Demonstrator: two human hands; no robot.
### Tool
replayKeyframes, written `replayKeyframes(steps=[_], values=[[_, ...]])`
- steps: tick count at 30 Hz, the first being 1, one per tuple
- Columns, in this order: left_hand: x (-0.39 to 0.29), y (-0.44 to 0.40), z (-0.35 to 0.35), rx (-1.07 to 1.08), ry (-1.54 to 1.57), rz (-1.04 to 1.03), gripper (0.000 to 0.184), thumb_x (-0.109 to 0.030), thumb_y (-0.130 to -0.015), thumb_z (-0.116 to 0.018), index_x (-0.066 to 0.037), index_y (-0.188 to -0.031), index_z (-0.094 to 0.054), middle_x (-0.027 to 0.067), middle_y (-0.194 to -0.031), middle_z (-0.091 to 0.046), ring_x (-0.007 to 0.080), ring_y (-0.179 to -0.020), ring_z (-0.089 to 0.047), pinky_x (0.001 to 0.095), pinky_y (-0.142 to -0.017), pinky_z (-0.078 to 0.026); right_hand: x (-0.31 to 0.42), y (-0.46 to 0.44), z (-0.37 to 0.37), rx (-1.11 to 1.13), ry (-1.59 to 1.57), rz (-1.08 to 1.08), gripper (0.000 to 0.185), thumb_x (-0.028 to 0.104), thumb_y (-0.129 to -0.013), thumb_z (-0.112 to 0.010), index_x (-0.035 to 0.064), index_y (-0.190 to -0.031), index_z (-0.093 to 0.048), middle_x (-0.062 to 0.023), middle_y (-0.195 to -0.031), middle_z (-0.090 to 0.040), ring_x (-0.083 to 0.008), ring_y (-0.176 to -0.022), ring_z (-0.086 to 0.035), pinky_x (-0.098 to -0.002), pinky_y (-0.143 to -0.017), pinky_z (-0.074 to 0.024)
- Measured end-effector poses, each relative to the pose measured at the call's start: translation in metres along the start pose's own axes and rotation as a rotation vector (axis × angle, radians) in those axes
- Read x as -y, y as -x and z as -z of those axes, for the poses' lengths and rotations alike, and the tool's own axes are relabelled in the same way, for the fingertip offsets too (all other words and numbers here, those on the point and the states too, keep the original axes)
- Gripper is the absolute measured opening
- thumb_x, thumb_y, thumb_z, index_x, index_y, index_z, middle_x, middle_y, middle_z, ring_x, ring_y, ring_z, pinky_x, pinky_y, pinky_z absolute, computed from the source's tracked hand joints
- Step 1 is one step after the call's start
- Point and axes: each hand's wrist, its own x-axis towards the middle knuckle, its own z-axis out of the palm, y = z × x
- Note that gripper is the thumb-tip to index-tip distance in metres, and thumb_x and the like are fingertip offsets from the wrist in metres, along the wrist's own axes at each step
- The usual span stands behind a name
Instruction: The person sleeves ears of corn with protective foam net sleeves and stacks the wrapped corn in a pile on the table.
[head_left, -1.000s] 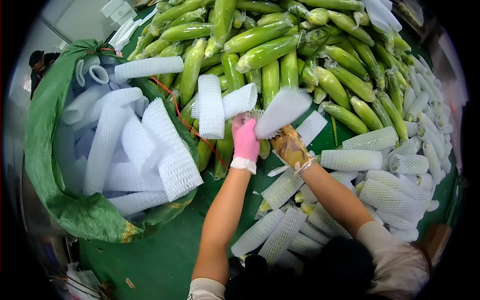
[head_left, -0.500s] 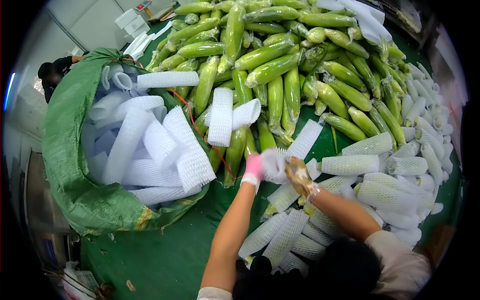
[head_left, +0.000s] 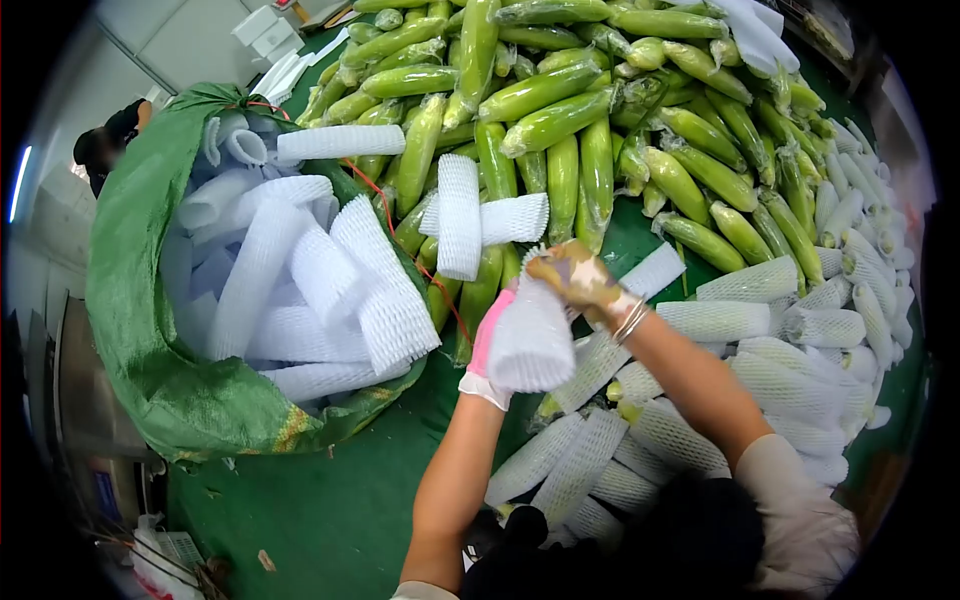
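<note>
Foam sleeve [head_left: 532,345] of white mesh is between the two hands, just near of the heap of film-wrapped corn ears [head_left: 540,92] and right of the green sack [head_left: 135,310]; its broad end faces near, its narrower end points far. The left hand [head_left: 486,335], in a pink glove, is bent around the left side of the mesh and supports it, with the fingertips out of sight behind (how hard they press cannot be told). The right hand [head_left: 575,276], in a patterned glove, is closed on the narrower end, fingers drawn together. Whether anything lies inside the sleeve cannot be confirmed.

Handling, as judged: the left hand does best to cradle lightly, since a hard squeeze would flatten the tube. Any pull by the right hand should be spread along the rim, as a tug on a single strand could tear the net. Both hands should work in line with the sleeve's length to avoid twisting it.

Surroundings: sleeved ears [head_left: 785,385] lie to the right; a loose sleeve [head_left: 656,272] rests just right of the right hand. Two crossed sleeves [head_left: 459,222] lie on the corn, far of the left hand.
</note>
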Motion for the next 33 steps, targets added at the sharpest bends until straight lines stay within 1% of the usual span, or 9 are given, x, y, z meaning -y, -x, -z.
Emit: replayKeyframes(steps=[2, 4, 6, 8, 10, 19, 26, 31, 33], values=[[-0.015, -0.008, 0.006, 0.005, 1.052, 0.552, 0.039, -0.031, -0.090, -0.052, -0.005, -0.119, -0.055, 0.0125, -0.108, -0.062, 0.0262, -0.096, -0.061, 0.0366, -0.088, -0.047, -0.041, -0.022, 0.018, 0.217, -0.131, 0.205, 0.038, 0.037, -0.077, -0.069, -0.0005, -0.076, -0.065, -0.0066, -0.067, -0.063, -0.0137, -0.061, -0.057, -0.0302, -0.055, -0.0442], [0.031, -0.025, 0.002, 0.059, 1.058, 0.601, 0.044, -0.035, -0.087, -0.057, -0.005, -0.120, -0.054, 0.0125, -0.109, -0.062, 0.0263, -0.098, -0.060, 0.0373, -0.089, -0.047, -0.013, -0.002, 0.035, 0.107, 0.256, 0.172, 0.034, 0.034, -0.078, -0.066, 0.0005, -0.076, -0.065, -0.0091, -0.061, -0.060, -0.0117, -0.057, -0.054, -0.0318, -0.050, -0.0422], [0.096, -0.046, -0.005, 0.298, 1.798, 0.992, 0.045, -0.036, -0.088, -0.056, -0.002, -0.118, -0.055, 0.0126, -0.108, -0.062, 0.0251, -0.096, -0.061, 0.0354, -0.087, -0.048, -0.042, -0.002, 0.040, 0.059, 0.585, 0.260, 0.023, 0.029, -0.083, -0.057, 0.0064, -0.082, -0.063, -0.0168, -0.077, -0.063, -0.0317, -0.068, -0.060, -0.0405, -0.059, -0.0465], [0.100, -0.058, -0.025, 0.443, 2.166, 1.197, 0.046, -0.036, -0.088, -0.056, -0.001, -0.118, -0.055, 0.0127, -0.108, -0.062, 0.0246, -0.095, -0.062, 0.0345, -0.086, -0.048, -0.074, -0.008, 0.047, -0.139, 0.422, 0.206, 0.022, 0.024, -0.082, -0.060, 0.0023, -0.078, -0.062, -0.0170, -0.070, -0.061, -0.0301, -0.060, -0.058, -0.0378, -0.055, -0.0452], [0.056, -0.059, -0.060, 0.119, 1.036, 0.520, 0.047, -0.039, -0.089, -0.054, 0.000, -0.115, -0.056, 0.0124, -0.105, -0.063, 0.0224, -0.093, -0.062, 0.0324, -0.084, -0.049, -0.064, 0.003, 0.066, -0.147, 0.209, 0.090, 0.021, 0.019, -0.081, -0.063, -0.0009, -0.075, -0.061, -0.0162, -0.064, -0.059, -0.0285, -0.054, -0.052, -0.0349, -0.052, -0.0424], [-0.008, -0.138, -0.108, 0.009, 0.130, 0.294, 0.038, -0.038, -0.090, -0.053, -0.002, -0.081, -0.063, 0.0015, -0.076, -0.062, 0.0111, -0.070, -0.055, 0.0234, -0.066, -0.044, -0.089, -0.008, 0.135, -0.348, 0.133, 0.139, 0.021, 0.017, -0.083, -0.058, 0.0013, -0.069, -0.056, -0.0073, -0.063, -0.055, -0.0167, -0.060, -0.053, -0.0310, -0.057, -0.0414], [-0.015, -0.201, -0.166, 0.467, 0.178, 0.210, 0.034, -0.033, -0.090, -0.051, -0.001, -0.094, -0.064, 0.0047, -0.086, -0.065, 0.0126, -0.075, -0.059, 0.0262, -0.067, -0.046, -0.095, 0.000, 0.213, -0.388, -0.027, 0.180, 0.018, 0.019, -0.085, -0.055, 0.0025, -0.080, -0.059, -0.0089, -0.076, -0.060, -0.0173, -0.069, -0.056, -0.0307, -0.064, -0.0442], [-0.018, -0.211, -0.210, 0.419, 0.470, 0.386, 0.031, -0.025, -0.091, -0.048, 0.000, -0.105, -0.059, 0.0097, -0.098, -0.065, 0.0172, -0.086, -0.061, 0.0290, -0.078, -0.048, -0.122, -0.004, 0.270, -0.420, -0.216, 0.179, 0.019, 0.021, -0.087, -0.054, 0.0033, -0.087, -0.062, -0.0101, -0.085, -0.063, -0.0177, -0.075, -0.059, -0.0305, -0.069, -0.0462], [0.002, -0.210, -0.211, 0.525, -0.180, -0.270, 0.027, -0.012, -0.085, -0.055, -0.002, -0.111, -0.055, 0.0098, -0.102, -0.064, 0.0184, -0.092, -0.061, 0.0300, -0.081, -0.048, -0.132, -0.006, 0.289, -0.312, 0.120, 0.064, 0.025, 0.024, -0.089, -0.052, 0.0036, -0.096, -0.064, -0.0084, -0.093, -0.065, -0.0163, -0.079, -0.059, -0.0287, -0.071, -0.0469]])
